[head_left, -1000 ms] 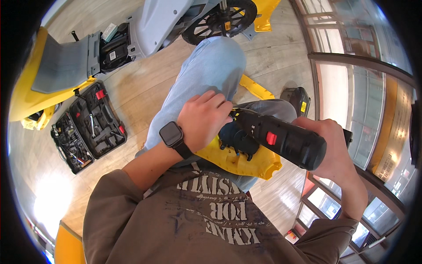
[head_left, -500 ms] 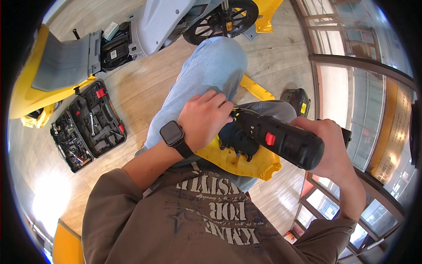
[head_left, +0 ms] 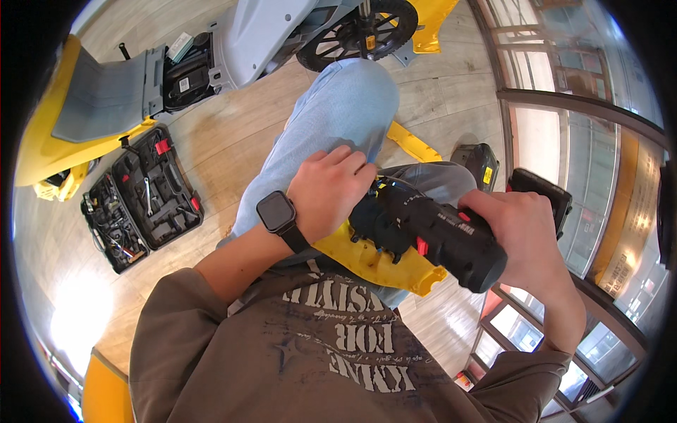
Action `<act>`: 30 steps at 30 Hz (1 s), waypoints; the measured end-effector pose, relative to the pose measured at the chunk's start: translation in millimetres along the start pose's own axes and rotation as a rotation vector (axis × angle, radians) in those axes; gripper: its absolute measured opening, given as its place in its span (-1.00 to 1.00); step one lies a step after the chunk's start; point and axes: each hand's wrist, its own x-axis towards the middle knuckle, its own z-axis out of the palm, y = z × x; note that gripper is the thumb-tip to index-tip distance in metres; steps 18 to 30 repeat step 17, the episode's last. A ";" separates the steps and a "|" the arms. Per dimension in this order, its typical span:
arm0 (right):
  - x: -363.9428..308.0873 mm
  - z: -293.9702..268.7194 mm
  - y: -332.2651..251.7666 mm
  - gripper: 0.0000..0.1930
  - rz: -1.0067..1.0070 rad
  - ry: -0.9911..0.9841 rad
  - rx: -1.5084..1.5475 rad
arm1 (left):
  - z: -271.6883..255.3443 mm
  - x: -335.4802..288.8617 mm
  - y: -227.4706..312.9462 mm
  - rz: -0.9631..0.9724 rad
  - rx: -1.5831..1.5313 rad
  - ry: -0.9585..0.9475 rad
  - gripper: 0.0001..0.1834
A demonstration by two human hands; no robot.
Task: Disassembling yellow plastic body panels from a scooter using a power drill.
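Note:
My right hand [head_left: 525, 236] is wrapped round the grip of a black cordless drill [head_left: 451, 236] with red accents, its battery [head_left: 541, 197] showing beyond the hand. The drill's front end points left, at the fingers of my left hand [head_left: 333, 189]. That hand is closed, its fingers curled down at the drill's tip, and what they grip is hidden. Beneath the drill, a yellow plastic panel [head_left: 377, 266] rests across my lap. A black part [head_left: 377, 227] sits on the panel, partly covered by the drill.
An open tool case [head_left: 144, 197] with sockets and a wrench lies on the floor at left. A partly stripped yellow-and-grey scooter [head_left: 247, 42] stands ahead. Beyond my knee are a yellow strip [head_left: 415, 142] and a black case-like object [head_left: 479, 163]. Glass panes [head_left: 557, 141] line the right.
My right hand has rolled the drill, so its red switch faces lower and more of the battery shows. The drill's rear end has dropped slightly toward me. My left hand stays in place.

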 end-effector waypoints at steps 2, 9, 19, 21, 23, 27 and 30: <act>2.5 -4.6 -2.2 -0.65 -0.060 -0.006 -0.059 | 0.1 -1.3 -0.4 0.003 -0.006 -0.005 -0.78; 19.1 -13.6 16.1 -0.63 -0.299 0.077 -0.159 | 1.7 -1.6 -3.5 0.025 -0.021 -0.002 -0.75; 40.7 -18.2 36.6 -0.59 -0.352 -0.025 -0.191 | 2.4 0.3 -2.6 0.044 0.001 0.023 -0.82; 40.7 -18.2 36.6 -0.59 -0.352 -0.025 -0.191 | 2.4 0.3 -2.6 0.044 0.001 0.023 -0.82; 40.7 -18.2 36.6 -0.59 -0.352 -0.025 -0.191 | 2.4 0.3 -2.6 0.044 0.001 0.023 -0.82; 40.7 -18.2 36.6 -0.59 -0.352 -0.025 -0.191 | 2.4 0.3 -2.6 0.044 0.001 0.023 -0.82; 40.7 -18.2 36.6 -0.59 -0.352 -0.025 -0.191 | 2.4 0.3 -2.6 0.044 0.001 0.023 -0.82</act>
